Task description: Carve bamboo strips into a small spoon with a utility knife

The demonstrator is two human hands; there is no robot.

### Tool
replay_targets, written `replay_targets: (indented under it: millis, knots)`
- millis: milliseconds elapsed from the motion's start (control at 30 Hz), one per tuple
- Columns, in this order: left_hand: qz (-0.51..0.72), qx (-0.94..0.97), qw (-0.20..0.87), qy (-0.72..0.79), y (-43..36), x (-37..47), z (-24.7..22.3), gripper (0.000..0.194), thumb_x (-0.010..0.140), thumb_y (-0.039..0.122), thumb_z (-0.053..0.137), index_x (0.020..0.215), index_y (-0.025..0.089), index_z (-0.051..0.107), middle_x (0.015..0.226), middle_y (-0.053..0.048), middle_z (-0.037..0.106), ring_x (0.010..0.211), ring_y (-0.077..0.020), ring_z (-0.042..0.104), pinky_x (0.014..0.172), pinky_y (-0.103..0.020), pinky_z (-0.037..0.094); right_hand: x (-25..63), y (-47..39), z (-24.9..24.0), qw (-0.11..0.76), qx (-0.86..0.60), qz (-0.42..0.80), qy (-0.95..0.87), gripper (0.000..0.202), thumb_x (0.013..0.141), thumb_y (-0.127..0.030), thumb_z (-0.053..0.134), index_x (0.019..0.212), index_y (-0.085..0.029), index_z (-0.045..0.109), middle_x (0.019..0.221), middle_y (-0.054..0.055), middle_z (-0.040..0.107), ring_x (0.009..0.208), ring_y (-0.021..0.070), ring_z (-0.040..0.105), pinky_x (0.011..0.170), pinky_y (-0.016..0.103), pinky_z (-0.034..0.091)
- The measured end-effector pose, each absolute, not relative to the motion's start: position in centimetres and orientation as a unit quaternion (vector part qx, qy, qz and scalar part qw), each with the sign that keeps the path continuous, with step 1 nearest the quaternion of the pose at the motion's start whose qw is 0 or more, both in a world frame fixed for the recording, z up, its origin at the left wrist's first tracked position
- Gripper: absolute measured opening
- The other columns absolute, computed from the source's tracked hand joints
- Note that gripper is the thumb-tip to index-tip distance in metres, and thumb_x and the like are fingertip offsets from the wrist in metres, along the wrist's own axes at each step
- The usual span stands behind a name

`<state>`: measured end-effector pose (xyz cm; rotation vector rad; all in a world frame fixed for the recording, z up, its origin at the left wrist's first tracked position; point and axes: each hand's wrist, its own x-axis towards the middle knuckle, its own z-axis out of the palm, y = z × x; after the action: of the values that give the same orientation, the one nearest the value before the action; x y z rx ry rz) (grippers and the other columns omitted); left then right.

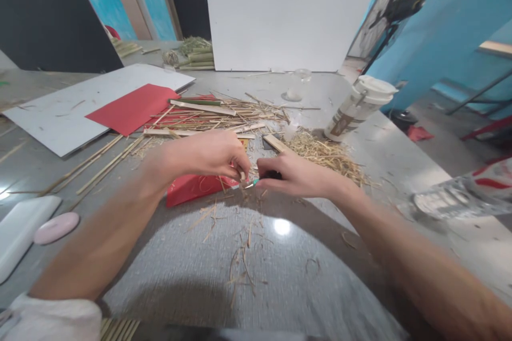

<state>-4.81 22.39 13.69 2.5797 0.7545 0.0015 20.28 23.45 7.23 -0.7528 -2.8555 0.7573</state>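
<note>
My left hand [218, 152] is closed, thumb and fingers pinching a small pale piece of straw [242, 176]. Close by on its right, my right hand [294, 173] wraps round a small knife [253, 183] with a dark handle and a teal part near the blade. The blade's tip points left, right beside the straw piece; whether it touches cannot be made out. Under my left hand lies a folded red paper [192, 190]. Thin straw shavings [244, 261] are scattered on the grey table in front of both hands.
Beyond my hands lies a pile of straw stalks [240, 112], with a heap of shavings [324, 154] to the right. A red sheet [136, 109] rests on a white board [52, 106]. A white tub [360, 109], a plastic bottle [460, 192] and a pink oval case [56, 228] stand around.
</note>
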Motion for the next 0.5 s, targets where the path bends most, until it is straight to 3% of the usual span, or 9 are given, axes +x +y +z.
replay_targets:
  millis: [500]
  knots:
    - [-0.006,0.937,0.209,0.281,22.10,-4.23,13.54,0.022,0.090,0.009,0.073,0.090,0.027,0.086,0.073,0.003,0.082,0.065,-0.0128,0.072,0.061,-0.024,0.040,20.15,23.44,6.90,0.041,-0.250,0.222,-0.941,0.032,0.106,-0.048,0.060,0.099,-0.019,0.072,0.075,0.002,0.065,0.065,0.0154,0.050,0.065,0.032,0.028]
